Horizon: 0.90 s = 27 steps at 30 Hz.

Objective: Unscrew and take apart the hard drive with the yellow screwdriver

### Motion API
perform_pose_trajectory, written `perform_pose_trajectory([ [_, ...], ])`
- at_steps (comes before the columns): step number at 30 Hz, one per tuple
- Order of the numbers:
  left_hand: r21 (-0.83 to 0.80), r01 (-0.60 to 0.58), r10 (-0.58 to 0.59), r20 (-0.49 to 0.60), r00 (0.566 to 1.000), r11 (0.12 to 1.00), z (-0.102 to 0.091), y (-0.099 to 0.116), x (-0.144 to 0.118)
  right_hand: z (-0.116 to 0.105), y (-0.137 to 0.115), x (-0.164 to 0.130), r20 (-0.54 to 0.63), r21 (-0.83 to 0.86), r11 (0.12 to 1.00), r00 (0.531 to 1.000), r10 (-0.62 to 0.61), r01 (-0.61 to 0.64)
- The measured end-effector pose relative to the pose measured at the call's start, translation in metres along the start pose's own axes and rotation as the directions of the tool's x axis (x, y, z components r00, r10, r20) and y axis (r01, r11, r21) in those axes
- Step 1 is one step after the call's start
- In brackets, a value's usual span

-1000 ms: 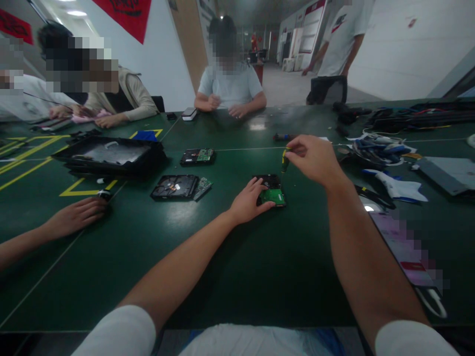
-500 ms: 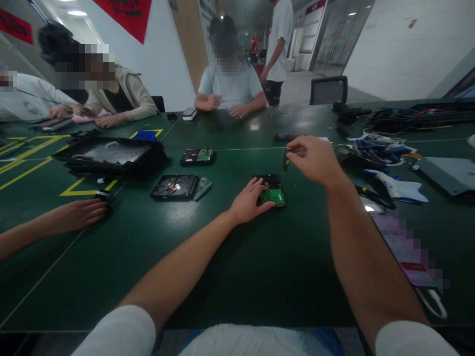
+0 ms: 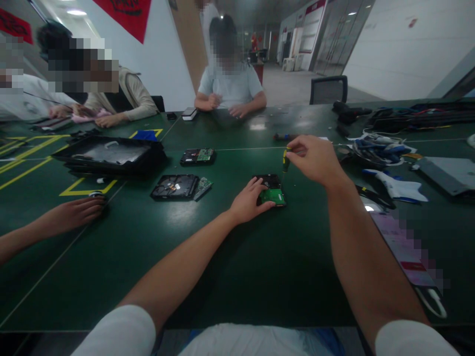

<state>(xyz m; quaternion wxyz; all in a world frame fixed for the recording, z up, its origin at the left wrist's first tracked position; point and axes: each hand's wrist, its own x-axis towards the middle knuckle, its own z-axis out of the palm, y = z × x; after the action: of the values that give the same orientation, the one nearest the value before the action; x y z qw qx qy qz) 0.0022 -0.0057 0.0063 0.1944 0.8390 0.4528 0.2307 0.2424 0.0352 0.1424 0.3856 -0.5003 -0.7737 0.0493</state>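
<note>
A black hard drive [image 3: 270, 181] with a green circuit board [image 3: 273, 197] lies on the dark green table [image 3: 222, 257]. My left hand [image 3: 248, 201] rests flat on the drive's left edge and presses it down. My right hand [image 3: 315, 157] pinches the top of a small yellow-and-black screwdriver [image 3: 284, 163], held upright with its tip at the drive's right side.
Two more drives [image 3: 175, 187] [image 3: 198, 156] and a black tray [image 3: 109, 155] lie to the left. Cables and tools [image 3: 382, 148] pile up at the right. A co-worker's hand [image 3: 72, 213] rests at the left; other people sit along the far edge.
My hands and the screwdriver have stayed almost still. A standing person in the background has walked from right to left, behind the seated one. The co-worker's hand at left shifted slightly.
</note>
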Motion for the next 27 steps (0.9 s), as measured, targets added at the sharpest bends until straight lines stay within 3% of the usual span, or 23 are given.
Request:
perform_pose_trajectory([
  [18,-0.006,-0.004,0.004,-0.007,1.000,1.000,-0.0001,0.0007,-0.0002,0.0008,0.0014,-0.0004,-0.012,0.011,1.000,1.000,0.026,-0.026],
  [27,-0.004,-0.010,0.010,-0.015,1.000,1.000,0.0009,-0.0013,0.0000,-0.0011,-0.0019,-0.0001,0.006,-0.023,1.000,1.000,-0.016,0.016],
])
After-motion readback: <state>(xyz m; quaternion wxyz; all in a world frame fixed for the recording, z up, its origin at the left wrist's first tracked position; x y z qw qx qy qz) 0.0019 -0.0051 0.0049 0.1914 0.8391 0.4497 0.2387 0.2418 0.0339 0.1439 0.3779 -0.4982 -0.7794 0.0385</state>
